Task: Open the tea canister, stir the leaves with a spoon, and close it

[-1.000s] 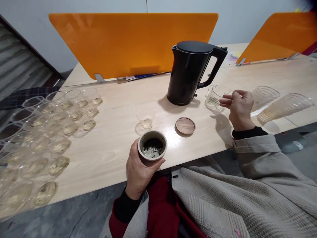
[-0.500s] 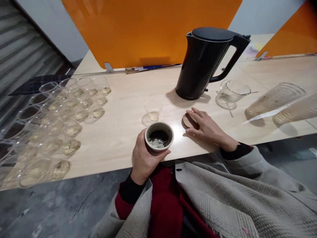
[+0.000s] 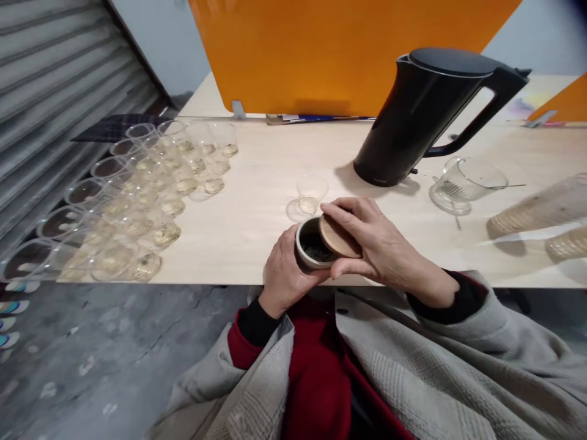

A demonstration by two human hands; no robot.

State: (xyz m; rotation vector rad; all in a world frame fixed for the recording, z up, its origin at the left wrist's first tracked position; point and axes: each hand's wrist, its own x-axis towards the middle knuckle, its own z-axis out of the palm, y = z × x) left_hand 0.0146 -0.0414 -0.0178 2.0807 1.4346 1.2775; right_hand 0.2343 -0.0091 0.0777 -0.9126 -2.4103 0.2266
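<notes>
Wooden lid held tilted over a ceramic cup at the near edge of the table.

The pale wood table [image 3: 275, 201] carries a black kettle [image 3: 413, 122] at the far right, with a glass pitcher [image 3: 463, 183] beside it, and a block of small glass cups [image 3: 151, 189] along the left. A single small glass [image 3: 312, 194] stands just beyond the hands. The left hand [image 3: 284, 275] is closed around the ceramic cup [image 3: 308, 252], which holds dark leaves and sits at or just past the table's near edge, above the lap. The right hand [image 3: 371, 244] pinches the round wooden lid [image 3: 338, 237], tilted and covering only the cup's right half. Risk, as judged: a lid set down askew could slide off the rim, and any slip of the left grip would drop the cup to the lap or the floor, since little table lies under it.
</notes>
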